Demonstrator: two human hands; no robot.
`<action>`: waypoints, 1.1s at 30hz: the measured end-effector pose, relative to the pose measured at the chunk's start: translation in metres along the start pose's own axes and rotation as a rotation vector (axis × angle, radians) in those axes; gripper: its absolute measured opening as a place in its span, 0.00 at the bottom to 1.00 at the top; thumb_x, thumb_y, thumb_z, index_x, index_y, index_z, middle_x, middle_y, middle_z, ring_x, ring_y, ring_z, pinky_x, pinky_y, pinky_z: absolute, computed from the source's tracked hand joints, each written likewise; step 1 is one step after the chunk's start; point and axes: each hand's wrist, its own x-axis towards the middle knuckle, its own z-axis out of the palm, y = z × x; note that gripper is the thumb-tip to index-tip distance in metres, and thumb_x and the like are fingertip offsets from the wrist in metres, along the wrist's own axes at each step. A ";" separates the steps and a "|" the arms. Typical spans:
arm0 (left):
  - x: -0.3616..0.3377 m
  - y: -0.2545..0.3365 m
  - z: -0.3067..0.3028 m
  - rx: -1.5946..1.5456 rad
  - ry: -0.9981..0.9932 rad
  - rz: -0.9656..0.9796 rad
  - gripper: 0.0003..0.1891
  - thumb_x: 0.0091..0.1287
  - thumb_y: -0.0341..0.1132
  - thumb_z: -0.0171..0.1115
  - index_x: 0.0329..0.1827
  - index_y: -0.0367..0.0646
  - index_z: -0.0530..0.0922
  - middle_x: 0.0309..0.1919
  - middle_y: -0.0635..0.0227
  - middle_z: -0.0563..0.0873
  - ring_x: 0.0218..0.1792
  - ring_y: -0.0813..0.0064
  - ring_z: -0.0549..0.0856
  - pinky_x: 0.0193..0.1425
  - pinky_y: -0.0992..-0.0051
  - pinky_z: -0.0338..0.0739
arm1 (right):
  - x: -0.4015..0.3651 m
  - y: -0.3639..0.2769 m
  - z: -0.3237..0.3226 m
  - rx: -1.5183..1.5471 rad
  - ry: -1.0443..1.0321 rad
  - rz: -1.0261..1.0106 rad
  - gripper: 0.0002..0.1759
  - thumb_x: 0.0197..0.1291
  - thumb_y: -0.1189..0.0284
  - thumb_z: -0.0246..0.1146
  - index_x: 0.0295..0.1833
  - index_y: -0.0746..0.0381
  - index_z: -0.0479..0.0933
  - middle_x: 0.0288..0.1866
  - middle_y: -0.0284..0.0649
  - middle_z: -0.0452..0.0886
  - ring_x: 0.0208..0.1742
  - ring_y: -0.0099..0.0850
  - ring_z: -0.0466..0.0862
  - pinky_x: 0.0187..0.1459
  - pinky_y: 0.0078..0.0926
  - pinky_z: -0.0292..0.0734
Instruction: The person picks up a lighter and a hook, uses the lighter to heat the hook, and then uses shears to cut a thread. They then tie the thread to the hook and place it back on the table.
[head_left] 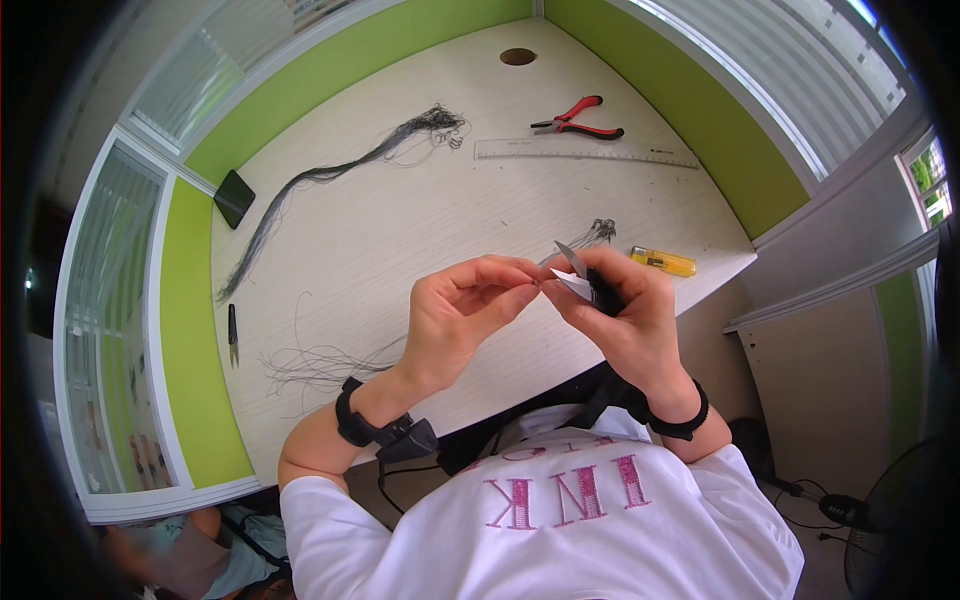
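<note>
Near the table's front edge my left hand (pixel 465 315) pinches something too small to make out, its fingertips meeting those of my right hand. My right hand (pixel 625 310) is closed around small scissors (pixel 572 272) with bared blades pointing up and left; its fingertips also come together at the pinch point. Thin dark strands (pixel 325 365) spread over the table to the left of my left hand. Just beyond my right hand lies a small knotted bunch of dark strands (pixel 602 230).
On the table (pixel 400 220) lie a long dark bundle of strands (pixel 320 175), red-handled pliers (pixel 580 122), a clear ruler (pixel 590 153), a yellow lighter (pixel 664 262), a black-handled tool (pixel 233 335) and a phone (pixel 234 199). Green partitions surround it. Another person (pixel 190 550) shows at the lower left.
</note>
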 end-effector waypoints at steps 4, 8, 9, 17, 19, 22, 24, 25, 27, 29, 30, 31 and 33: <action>-0.001 0.003 0.003 0.121 0.011 0.083 0.06 0.61 0.20 0.60 0.40 0.30 0.79 0.43 0.58 0.82 0.46 0.75 0.81 0.54 0.76 0.75 | 0.002 -0.006 -0.003 -0.103 -0.051 0.019 0.11 0.52 0.78 0.64 0.42 0.69 0.78 0.20 0.27 0.70 0.23 0.14 0.66 0.24 0.14 0.62; -0.002 0.007 0.003 0.190 0.028 0.098 0.06 0.60 0.20 0.61 0.40 0.30 0.79 0.42 0.59 0.82 0.44 0.76 0.81 0.54 0.77 0.75 | 0.004 -0.001 -0.002 -0.051 -0.054 0.033 0.11 0.53 0.77 0.65 0.42 0.68 0.78 0.20 0.27 0.70 0.23 0.13 0.65 0.24 0.13 0.61; -0.002 0.007 0.003 0.187 0.031 0.100 0.06 0.60 0.20 0.61 0.40 0.30 0.79 0.42 0.59 0.82 0.44 0.76 0.81 0.54 0.77 0.75 | 0.004 -0.001 -0.003 -0.033 -0.068 0.048 0.11 0.53 0.77 0.65 0.42 0.68 0.78 0.20 0.27 0.70 0.23 0.13 0.65 0.24 0.13 0.61; -0.003 0.007 0.003 0.319 -0.003 0.134 0.05 0.59 0.20 0.61 0.38 0.30 0.80 0.39 0.63 0.84 0.41 0.79 0.82 0.51 0.79 0.77 | 0.005 0.002 -0.006 -0.010 -0.100 0.064 0.10 0.54 0.75 0.65 0.41 0.69 0.78 0.20 0.27 0.69 0.23 0.13 0.64 0.23 0.13 0.60; -0.003 0.008 0.003 0.332 -0.007 0.125 0.05 0.59 0.20 0.62 0.38 0.30 0.80 0.39 0.63 0.84 0.41 0.79 0.82 0.51 0.79 0.77 | 0.005 -0.001 -0.006 0.003 -0.108 0.104 0.10 0.54 0.75 0.65 0.40 0.69 0.78 0.21 0.28 0.70 0.24 0.14 0.65 0.24 0.13 0.61; -0.004 0.006 0.004 0.325 -0.012 0.114 0.05 0.59 0.20 0.62 0.38 0.30 0.80 0.39 0.63 0.84 0.41 0.79 0.82 0.51 0.79 0.77 | 0.004 0.000 -0.005 -0.005 -0.104 0.082 0.09 0.54 0.76 0.63 0.39 0.70 0.77 0.22 0.28 0.72 0.25 0.14 0.67 0.26 0.14 0.63; -0.004 0.006 0.004 0.303 -0.010 0.114 0.05 0.59 0.20 0.62 0.38 0.30 0.80 0.38 0.64 0.84 0.41 0.79 0.82 0.50 0.79 0.77 | 0.004 0.000 -0.005 0.017 -0.104 0.096 0.09 0.53 0.76 0.63 0.39 0.70 0.77 0.23 0.29 0.72 0.26 0.14 0.67 0.26 0.14 0.63; -0.004 0.006 0.004 0.289 -0.012 0.109 0.05 0.59 0.21 0.62 0.38 0.31 0.80 0.38 0.64 0.84 0.41 0.79 0.82 0.50 0.79 0.77 | 0.004 0.001 -0.005 0.039 -0.104 0.109 0.09 0.53 0.77 0.62 0.39 0.70 0.76 0.24 0.29 0.73 0.26 0.14 0.67 0.27 0.14 0.64; -0.004 0.006 0.005 0.272 -0.011 0.105 0.06 0.59 0.21 0.62 0.39 0.31 0.80 0.38 0.64 0.84 0.41 0.79 0.82 0.50 0.79 0.77 | 0.004 0.001 -0.006 0.050 -0.106 0.109 0.09 0.53 0.77 0.62 0.40 0.70 0.76 0.23 0.29 0.73 0.26 0.14 0.67 0.27 0.14 0.64; -0.004 0.007 0.004 0.267 -0.035 0.079 0.06 0.60 0.22 0.61 0.40 0.31 0.80 0.38 0.64 0.84 0.41 0.80 0.82 0.51 0.79 0.76 | 0.004 0.001 -0.006 0.061 -0.107 0.110 0.09 0.52 0.78 0.62 0.40 0.70 0.76 0.23 0.29 0.73 0.26 0.14 0.67 0.27 0.14 0.64; -0.004 0.007 0.003 0.265 -0.034 0.079 0.06 0.60 0.22 0.61 0.40 0.31 0.80 0.38 0.64 0.84 0.41 0.80 0.82 0.51 0.79 0.76 | 0.004 0.001 -0.007 0.041 -0.120 0.105 0.10 0.52 0.78 0.62 0.40 0.70 0.76 0.23 0.29 0.73 0.26 0.14 0.67 0.27 0.14 0.64; -0.004 0.007 0.003 0.254 -0.037 0.061 0.06 0.60 0.22 0.61 0.40 0.31 0.80 0.38 0.64 0.84 0.41 0.80 0.81 0.51 0.79 0.76 | 0.004 0.001 -0.007 0.021 -0.133 0.100 0.10 0.52 0.78 0.62 0.40 0.70 0.76 0.23 0.30 0.73 0.26 0.15 0.67 0.27 0.14 0.65; -0.004 0.006 0.002 0.242 -0.040 0.043 0.07 0.61 0.22 0.61 0.41 0.31 0.79 0.38 0.64 0.84 0.41 0.80 0.81 0.51 0.79 0.76 | 0.003 -0.001 -0.007 -0.008 -0.139 0.104 0.10 0.52 0.78 0.63 0.40 0.70 0.76 0.23 0.30 0.73 0.26 0.15 0.67 0.27 0.14 0.65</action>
